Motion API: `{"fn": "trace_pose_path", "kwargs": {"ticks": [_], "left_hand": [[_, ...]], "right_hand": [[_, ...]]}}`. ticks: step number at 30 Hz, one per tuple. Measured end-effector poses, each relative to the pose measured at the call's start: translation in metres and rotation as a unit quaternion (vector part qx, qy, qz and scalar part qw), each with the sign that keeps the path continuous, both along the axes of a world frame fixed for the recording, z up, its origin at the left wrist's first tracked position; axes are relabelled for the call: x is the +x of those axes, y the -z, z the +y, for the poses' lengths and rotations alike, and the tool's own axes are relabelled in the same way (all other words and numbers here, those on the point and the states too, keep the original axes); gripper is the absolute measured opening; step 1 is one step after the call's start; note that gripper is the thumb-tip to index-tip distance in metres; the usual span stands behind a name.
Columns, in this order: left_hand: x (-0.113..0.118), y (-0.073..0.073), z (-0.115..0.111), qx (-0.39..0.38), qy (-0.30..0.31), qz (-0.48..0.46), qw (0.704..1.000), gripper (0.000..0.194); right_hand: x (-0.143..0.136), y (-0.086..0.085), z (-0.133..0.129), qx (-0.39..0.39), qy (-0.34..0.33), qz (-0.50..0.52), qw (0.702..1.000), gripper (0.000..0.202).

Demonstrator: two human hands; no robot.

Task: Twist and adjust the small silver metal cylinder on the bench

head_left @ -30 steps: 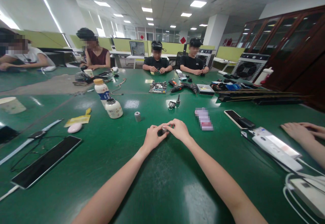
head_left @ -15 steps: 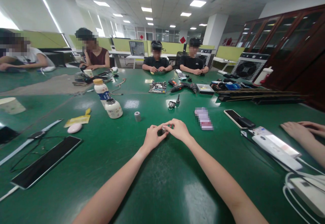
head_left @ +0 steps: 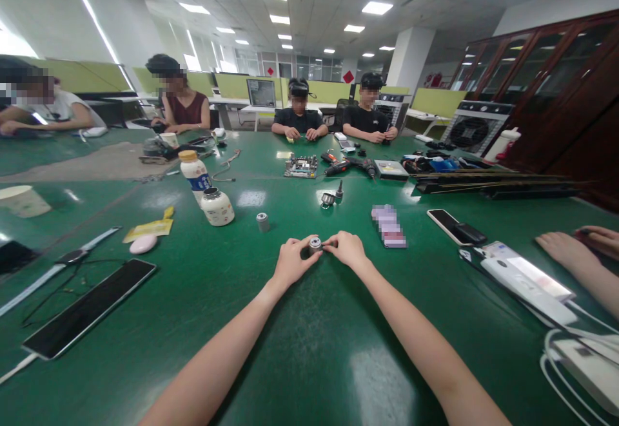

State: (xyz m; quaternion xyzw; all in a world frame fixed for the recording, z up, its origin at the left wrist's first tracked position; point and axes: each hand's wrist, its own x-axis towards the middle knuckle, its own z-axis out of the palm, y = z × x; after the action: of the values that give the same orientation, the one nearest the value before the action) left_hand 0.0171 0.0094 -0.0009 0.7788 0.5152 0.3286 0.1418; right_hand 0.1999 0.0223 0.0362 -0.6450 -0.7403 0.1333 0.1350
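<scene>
A small silver metal cylinder [head_left: 315, 246] with dark spots on its top face stands upright on the green table. My left hand [head_left: 293, 262] grips it from the left between thumb and fingers. Just to its right, my right hand [head_left: 349, 249] has its thumb and fingertips pinched together close to the cylinder's side; whether they touch it or hold something tiny I cannot make out. A similar metal cylinder [head_left: 262, 222] stands farther off to the left. Beyond my hands lie a ring-shaped metal piece [head_left: 327, 200] and a dark pointed metal part [head_left: 340, 191].
A cream bottle [head_left: 217, 207] and a taller drink bottle [head_left: 193, 173] stand at left. A circuit board [head_left: 300, 166] and a power drill [head_left: 358, 165] lie farther back. At right are a phone [head_left: 447, 226], cables and another person's hands [head_left: 563, 249]. Several people sit around the table.
My right hand has drawn back slightly to the right, off the cylinder's top, so the top face now shows. My left hand keeps its grip.
</scene>
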Motion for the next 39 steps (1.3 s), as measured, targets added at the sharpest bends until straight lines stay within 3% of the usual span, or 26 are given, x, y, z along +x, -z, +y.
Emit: {"fn": "trace_pose_path", "kwargs": {"ticks": [5,10,15,20,25,39], "left_hand": [[0.000,0.000,0.000,-0.002,0.000,-0.002,1.000,0.043],[0.000,-0.001,-0.001,0.003,0.003,-0.003,1.000,0.041],[0.000,0.000,0.000,0.005,0.001,-0.004,1.000,0.042],[0.000,0.003,0.000,0.014,-0.005,0.002,1.000,0.044],[0.000,0.003,0.000,0.023,-0.003,0.003,1.000,0.043],[0.000,0.000,-0.001,0.011,0.005,0.004,1.000,0.041]], "right_hand": [[0.004,0.006,0.003,-0.008,-0.003,0.005,1.000,0.026],[0.006,0.008,0.005,-0.010,-0.004,0.031,0.999,0.015],[0.004,-0.003,0.005,0.069,0.008,0.110,0.991,0.016],[-0.005,-0.015,0.000,0.113,-0.045,0.177,0.977,0.015],[-0.015,-0.012,-0.006,0.120,-0.067,0.161,0.977,0.012],[-0.026,-0.007,-0.014,0.147,-0.037,0.047,0.987,0.021]]}}
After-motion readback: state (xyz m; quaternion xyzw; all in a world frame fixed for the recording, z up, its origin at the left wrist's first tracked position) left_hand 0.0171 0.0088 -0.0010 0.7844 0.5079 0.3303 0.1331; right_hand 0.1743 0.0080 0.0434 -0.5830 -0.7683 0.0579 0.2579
